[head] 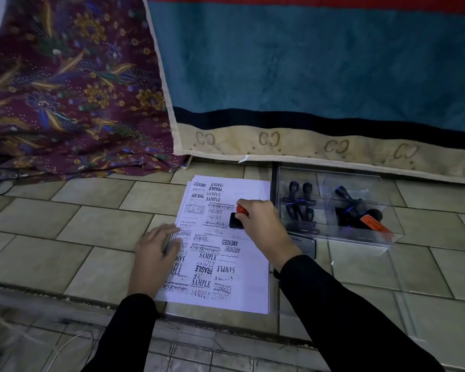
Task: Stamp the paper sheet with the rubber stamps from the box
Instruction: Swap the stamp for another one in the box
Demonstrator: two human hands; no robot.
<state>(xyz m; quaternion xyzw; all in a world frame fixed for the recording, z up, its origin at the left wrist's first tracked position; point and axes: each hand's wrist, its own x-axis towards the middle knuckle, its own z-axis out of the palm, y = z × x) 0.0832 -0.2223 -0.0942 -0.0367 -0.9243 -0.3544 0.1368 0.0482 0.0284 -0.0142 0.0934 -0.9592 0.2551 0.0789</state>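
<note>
The paper sheet (226, 245) lies on the tiled floor (91, 232), printed with SAMPLE, FRAGILE, AMENDED, EXPRESS, AIR MAIL and FAX OUT. Just right of the right hand (263, 224), a clear plastic box (333, 208) holds dark-handled rubber stamps (300, 208). The right hand is clamped on a red-handled stamp (238, 217) pressed to the sheet. The left hand (155, 253) lies flat, fingers spread, on the sheet's left edge.

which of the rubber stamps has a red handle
The stamp held in the right hand, pressed on the paper sheet. The stamps in the clear box have dark handles.
</note>
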